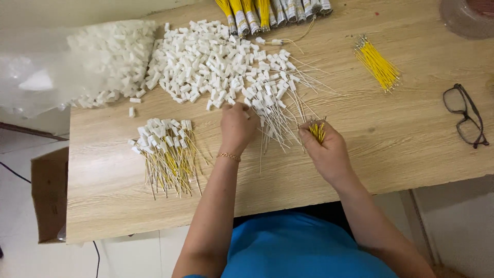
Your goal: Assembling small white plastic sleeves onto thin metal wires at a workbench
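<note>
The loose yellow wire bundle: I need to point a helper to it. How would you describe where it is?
On the wooden table, look toward the far right, beyond the pair of glasses. The loose yellow wire bundle lies alone there, slanted, with no white connectors on it, unlike the wired pile near the left hand.

left hand [236, 126] at frame centre, knuckles up, fingers curled downward, forearm rising from lower centre. right hand [325, 146] just right of centre, fingers pinched closed, forearm entering from lower right.
</note>
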